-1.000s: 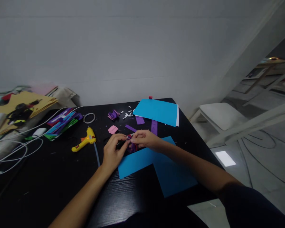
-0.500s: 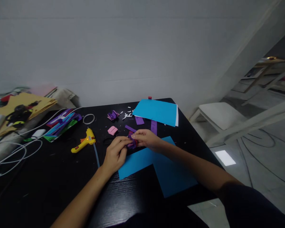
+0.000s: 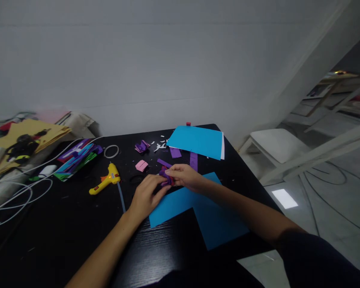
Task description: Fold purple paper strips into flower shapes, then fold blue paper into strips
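Observation:
Between my two hands is a purple paper flower point(image 3: 167, 176) with some red in it. My right hand point(image 3: 185, 176) pinches it from the right, fingers closed. From the left, my left hand point(image 3: 147, 194) grips its edge with thumb and fingertips; part of the flower is hidden by the fingers. Beneath the hands lies a blue paper sheet point(image 3: 210, 218) with an angular cut-out. Just beyond them are a purple paper strip point(image 3: 164, 163), a folded pink paper piece point(image 3: 141, 165) and another purple paper flower point(image 3: 142, 146).
A yellow glue gun point(image 3: 108, 180) with a glue stick lies left of my hands. White paper scraps point(image 3: 160, 146) and stacked blue sheets point(image 3: 196, 141) lie at the back. Cables point(image 3: 27, 184) and coloured papers point(image 3: 78, 158) fill the left; a white chair point(image 3: 271, 146) stands right.
My left thumb has moved out to the right along the flower's near side, and the flower looks slightly turned. My right hand has barely moved.

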Tool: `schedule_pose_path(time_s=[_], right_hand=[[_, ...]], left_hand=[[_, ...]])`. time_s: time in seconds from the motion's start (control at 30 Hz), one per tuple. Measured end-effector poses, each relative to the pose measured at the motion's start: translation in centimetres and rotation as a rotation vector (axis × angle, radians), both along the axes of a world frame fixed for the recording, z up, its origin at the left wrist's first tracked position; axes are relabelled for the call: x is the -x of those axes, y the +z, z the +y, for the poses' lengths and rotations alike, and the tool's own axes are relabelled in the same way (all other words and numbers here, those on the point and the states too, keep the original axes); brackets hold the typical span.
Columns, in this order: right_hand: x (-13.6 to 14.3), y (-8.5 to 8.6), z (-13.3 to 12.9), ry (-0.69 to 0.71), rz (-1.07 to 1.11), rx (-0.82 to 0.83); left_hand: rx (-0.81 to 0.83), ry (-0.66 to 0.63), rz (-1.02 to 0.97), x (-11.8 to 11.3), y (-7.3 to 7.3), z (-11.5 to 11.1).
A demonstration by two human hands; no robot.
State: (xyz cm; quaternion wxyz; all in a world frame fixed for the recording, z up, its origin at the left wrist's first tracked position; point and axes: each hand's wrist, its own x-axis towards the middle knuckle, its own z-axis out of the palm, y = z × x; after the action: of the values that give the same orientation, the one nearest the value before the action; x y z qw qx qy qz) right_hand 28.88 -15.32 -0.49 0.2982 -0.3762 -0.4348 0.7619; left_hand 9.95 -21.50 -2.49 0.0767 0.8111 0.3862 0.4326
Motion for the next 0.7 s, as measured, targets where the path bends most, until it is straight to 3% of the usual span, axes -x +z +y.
schedule_pose_path(time_s=[0.7], right_hand=[[0.07, 0.11, -0.09, 0.029, -0.009, 0.027]], left_hand=[[0.047, 0.028, 0.042, -0.29, 0.03, -0.10]])
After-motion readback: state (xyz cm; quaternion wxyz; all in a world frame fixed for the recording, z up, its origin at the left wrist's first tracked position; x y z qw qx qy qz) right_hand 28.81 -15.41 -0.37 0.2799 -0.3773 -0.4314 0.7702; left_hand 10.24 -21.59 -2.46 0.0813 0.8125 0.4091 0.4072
